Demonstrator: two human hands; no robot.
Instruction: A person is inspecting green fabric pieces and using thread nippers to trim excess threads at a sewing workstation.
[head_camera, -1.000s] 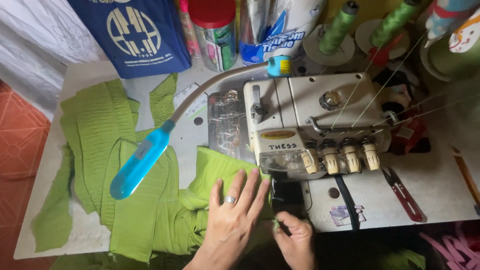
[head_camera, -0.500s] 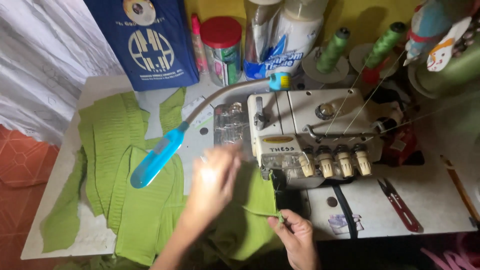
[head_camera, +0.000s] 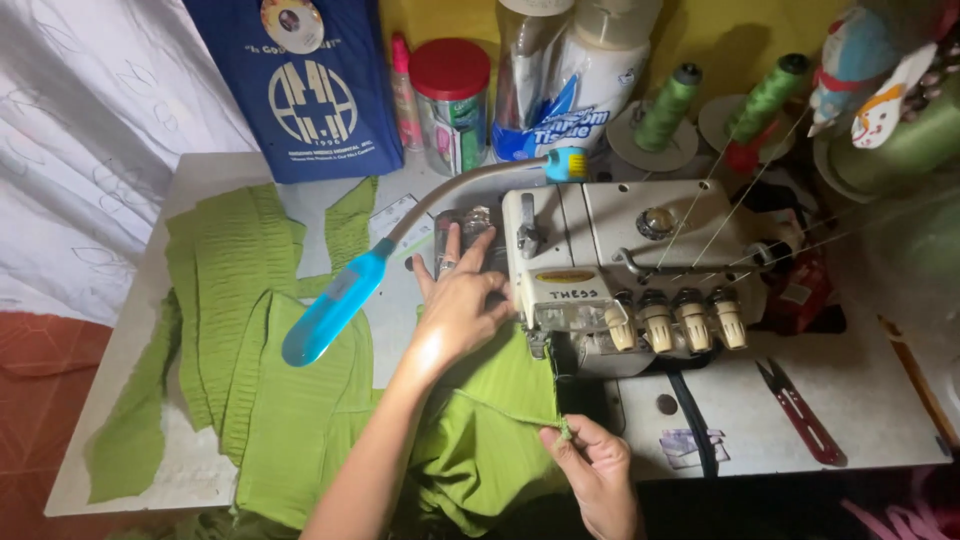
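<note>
- two hands are working green fabric at a white serger.
- left hand is lying with fingers spread beside the presser foot.
- right hand is pinching the fabric's edge, just below the machine.

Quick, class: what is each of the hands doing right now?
Left hand: open, fingers spread, flat on the green fabric beside the sewing machine.
Right hand: pinching the fabric's edge.

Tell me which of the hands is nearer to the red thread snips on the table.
Right. The right hand pinches green fabric at the table's front edge, left of the thread snips. The left hand is farther, beyond the sewing machine.
</note>
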